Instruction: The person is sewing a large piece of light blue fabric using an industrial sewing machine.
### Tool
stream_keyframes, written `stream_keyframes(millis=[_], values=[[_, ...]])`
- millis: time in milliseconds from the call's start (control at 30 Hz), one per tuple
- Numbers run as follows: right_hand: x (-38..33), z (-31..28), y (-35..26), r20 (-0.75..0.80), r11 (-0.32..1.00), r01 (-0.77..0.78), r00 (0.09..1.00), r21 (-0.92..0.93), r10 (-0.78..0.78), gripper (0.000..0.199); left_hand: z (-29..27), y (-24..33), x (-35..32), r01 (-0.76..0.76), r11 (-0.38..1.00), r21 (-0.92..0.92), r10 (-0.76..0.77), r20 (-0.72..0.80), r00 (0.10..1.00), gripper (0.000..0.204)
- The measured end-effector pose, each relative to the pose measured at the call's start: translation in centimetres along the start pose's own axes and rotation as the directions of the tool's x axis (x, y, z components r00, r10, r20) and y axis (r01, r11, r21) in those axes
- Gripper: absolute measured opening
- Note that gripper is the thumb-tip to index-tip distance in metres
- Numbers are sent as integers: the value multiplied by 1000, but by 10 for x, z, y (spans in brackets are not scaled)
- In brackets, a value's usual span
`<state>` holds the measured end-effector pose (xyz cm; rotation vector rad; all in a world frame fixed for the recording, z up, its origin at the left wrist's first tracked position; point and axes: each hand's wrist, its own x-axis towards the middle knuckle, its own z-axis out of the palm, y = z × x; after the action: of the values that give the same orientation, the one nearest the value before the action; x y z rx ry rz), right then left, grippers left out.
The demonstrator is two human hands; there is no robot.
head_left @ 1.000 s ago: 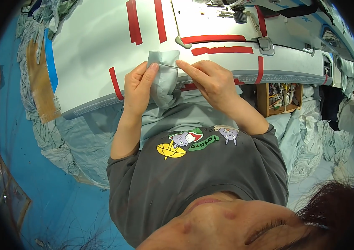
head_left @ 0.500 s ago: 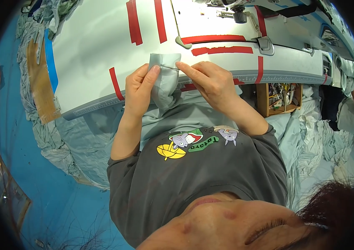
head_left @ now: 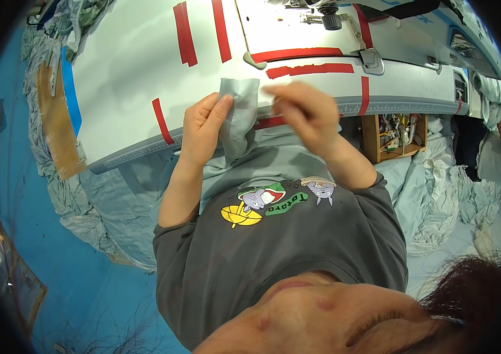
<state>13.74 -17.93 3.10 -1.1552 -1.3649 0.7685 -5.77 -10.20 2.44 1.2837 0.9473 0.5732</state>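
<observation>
Now pale grey-green cloth piece [head_left: 240, 112], creased, pinched by left hand [head_left: 204, 127]

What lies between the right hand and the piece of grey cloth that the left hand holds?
In the head view, only a narrow strip of the grey table edge shows between the right hand and the grey cloth. The right hand is blurred and does not touch the cloth.

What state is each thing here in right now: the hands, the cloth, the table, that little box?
Left hand: gripping the cloth, thumb on top.
Right hand: off the cloth, fingers curled, blurred.
Cloth: folded, hanging over the table edge.
Table: marked with red tape strips.
Wooden box: open, full of small items.
Fabric pile: crumpled, heaped.
</observation>
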Motion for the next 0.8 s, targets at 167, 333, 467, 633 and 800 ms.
stream_keyframes(millis=[167, 333, 467, 633, 800], values=[[4, 0, -4, -5, 989, -129, 992, -74, 129, 15, 8, 24, -12, 41, 999, -8, -42, -46, 998, 25], [3, -4, -34, -121, 938, -27, 990, 345, 73, 15, 10, 77, -52, -811, 481, 333, 722, 374, 582, 11], [-2, -13, -54, 164, 833, 97, 962, 544, -219, 28, 12, 95, -58, -599, 663, -448, 743, 486, 460, 15], [-3, -10, -54, 300, 917, 56, 936, 396, -186, 25, 14, 100, -50, -676, 573, -464, 801, 492, 341, 13], [-6, -1, -54, 222, 905, -5, 970, 425, -99, 20, 15, 101, -53, -684, 569, -457, 808, 467, 359, 12]])
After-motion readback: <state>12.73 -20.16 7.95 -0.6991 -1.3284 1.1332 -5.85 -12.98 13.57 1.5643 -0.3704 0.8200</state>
